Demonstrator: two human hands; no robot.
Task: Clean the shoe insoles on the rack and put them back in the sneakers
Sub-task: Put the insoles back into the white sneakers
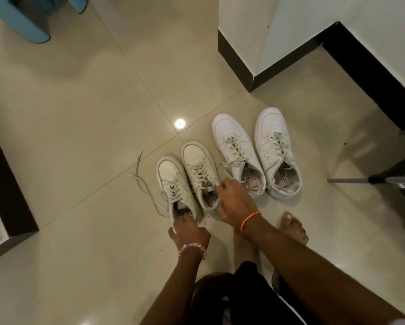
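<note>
Left hand grips the leftmost smooth white sneaker's heel; right hand pinches its neighbour sneaker's padded collar.

No text, label, brand name, number or sign can be read anywhere in the frame. The uppers of the two pairs of white lace-up sneakers at the centre are seen to carry only stitched panels and perforations, with no legible lettering. The linings inside the shoe openings are too blurred for any print to be made out.
</note>
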